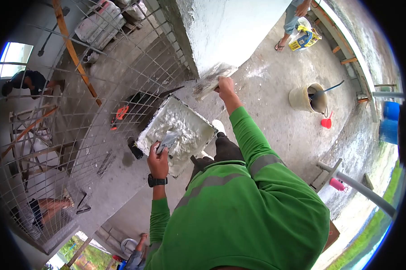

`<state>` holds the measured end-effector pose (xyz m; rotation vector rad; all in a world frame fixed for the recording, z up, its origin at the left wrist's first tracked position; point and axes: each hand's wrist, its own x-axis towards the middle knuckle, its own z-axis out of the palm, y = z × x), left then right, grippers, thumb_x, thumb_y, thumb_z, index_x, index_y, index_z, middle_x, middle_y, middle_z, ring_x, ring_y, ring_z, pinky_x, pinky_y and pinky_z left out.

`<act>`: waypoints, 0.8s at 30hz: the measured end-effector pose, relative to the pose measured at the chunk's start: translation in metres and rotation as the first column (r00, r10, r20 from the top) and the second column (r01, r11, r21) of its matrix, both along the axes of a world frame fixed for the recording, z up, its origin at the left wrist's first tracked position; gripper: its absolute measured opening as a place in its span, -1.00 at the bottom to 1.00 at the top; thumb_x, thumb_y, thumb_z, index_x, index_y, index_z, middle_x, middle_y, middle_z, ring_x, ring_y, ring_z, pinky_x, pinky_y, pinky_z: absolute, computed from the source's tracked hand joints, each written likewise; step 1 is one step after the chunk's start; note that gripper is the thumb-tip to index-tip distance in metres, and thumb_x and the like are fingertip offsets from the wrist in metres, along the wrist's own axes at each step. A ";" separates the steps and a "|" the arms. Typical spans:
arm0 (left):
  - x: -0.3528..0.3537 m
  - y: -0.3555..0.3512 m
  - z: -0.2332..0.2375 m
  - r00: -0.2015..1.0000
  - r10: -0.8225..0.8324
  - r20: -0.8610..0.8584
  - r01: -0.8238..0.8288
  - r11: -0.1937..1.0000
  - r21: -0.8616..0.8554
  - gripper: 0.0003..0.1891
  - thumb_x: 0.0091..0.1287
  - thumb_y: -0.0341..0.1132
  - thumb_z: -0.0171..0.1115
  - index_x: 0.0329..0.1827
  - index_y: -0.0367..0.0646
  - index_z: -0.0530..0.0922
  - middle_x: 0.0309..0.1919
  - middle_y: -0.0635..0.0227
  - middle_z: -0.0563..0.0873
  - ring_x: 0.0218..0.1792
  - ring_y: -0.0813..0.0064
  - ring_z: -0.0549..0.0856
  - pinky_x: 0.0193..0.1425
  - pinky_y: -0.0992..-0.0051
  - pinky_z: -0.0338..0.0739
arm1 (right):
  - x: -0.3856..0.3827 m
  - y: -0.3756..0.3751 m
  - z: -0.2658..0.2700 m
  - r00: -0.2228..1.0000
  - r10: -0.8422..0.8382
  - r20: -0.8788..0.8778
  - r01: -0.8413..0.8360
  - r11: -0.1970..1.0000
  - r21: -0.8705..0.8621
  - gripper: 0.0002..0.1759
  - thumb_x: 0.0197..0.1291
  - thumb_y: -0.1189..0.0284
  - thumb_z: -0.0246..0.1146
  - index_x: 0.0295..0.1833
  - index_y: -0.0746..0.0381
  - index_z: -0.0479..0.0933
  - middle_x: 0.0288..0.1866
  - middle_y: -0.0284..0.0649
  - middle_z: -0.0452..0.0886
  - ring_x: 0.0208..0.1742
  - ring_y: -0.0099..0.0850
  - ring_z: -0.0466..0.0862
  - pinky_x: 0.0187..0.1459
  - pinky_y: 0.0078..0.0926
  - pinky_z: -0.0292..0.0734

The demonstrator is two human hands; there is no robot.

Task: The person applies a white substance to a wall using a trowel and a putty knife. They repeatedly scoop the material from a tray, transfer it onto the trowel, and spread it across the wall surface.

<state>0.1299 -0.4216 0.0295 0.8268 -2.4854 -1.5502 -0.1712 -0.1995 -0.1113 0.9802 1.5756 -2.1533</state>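
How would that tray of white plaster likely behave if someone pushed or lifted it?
Probably heavy: the tray is heaped with white plaster. Likely rigid, its square walls holding shape. The paste would probably smear rather than spill; the left hand holds a scraper in it.

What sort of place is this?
Likely a construction site: the right hand holds a trowel at a plastered wall, the left hand holds a putty knife over a plaster tray, beside steel mesh.

A building site — bare concrete floor [275, 117], a half-plastered column [225, 31], steel mesh [77, 126], stacked cement sacks [99, 22], a mortar-caked bucket [308, 98], timber props [72, 49] — open on one side to grass [374, 225].
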 end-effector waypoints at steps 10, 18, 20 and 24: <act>0.017 -0.006 -0.037 0.987 0.013 -0.161 0.007 0.993 0.117 -0.68 0.29 -0.45 0.28 0.08 -0.29 0.51 -0.25 0.32 0.69 -0.31 0.62 0.63 -0.22 0.55 0.54 | -0.059 0.004 0.184 0.943 0.280 -0.178 -0.289 0.957 -0.026 -0.75 0.42 0.45 -0.05 -0.06 0.48 0.34 -0.26 -0.04 0.52 -0.39 -0.21 0.68 -0.25 -0.23 0.81; 0.015 -0.003 -0.039 0.968 -0.162 -0.191 0.190 0.972 0.138 -0.69 0.30 -0.48 0.26 0.09 -0.30 0.48 -0.22 0.41 0.65 -0.26 0.67 0.58 -0.14 0.60 0.50 | -0.023 0.038 0.414 0.625 0.318 -0.713 -0.361 0.928 0.097 -0.69 0.44 0.36 0.01 0.04 0.43 0.37 -0.12 -0.01 0.59 -0.14 -0.16 0.71 -0.09 -0.27 0.76; 0.012 0.000 -0.035 0.967 -0.184 -0.175 0.209 0.968 0.139 -0.69 0.30 -0.48 0.26 0.09 -0.30 0.49 -0.22 0.42 0.65 -0.27 0.67 0.57 -0.15 0.60 0.50 | -0.023 0.059 0.407 0.604 0.216 -0.767 -0.284 0.958 0.047 -0.69 0.44 0.34 0.02 0.03 0.40 0.40 -0.13 -0.05 0.61 -0.13 -0.22 0.70 -0.09 -0.27 0.74; 0.017 -0.005 -0.027 0.979 -0.133 -0.153 0.151 0.982 0.111 -0.68 0.28 -0.45 0.29 0.07 -0.31 0.51 -0.19 0.29 0.68 -0.23 0.56 0.63 -0.10 0.53 0.54 | 0.004 0.088 0.295 0.740 0.021 -0.673 -0.044 0.999 -0.017 -0.75 0.31 0.47 0.12 0.06 0.30 0.40 -0.17 -0.18 0.61 -0.22 -0.37 0.70 -0.22 -0.37 0.73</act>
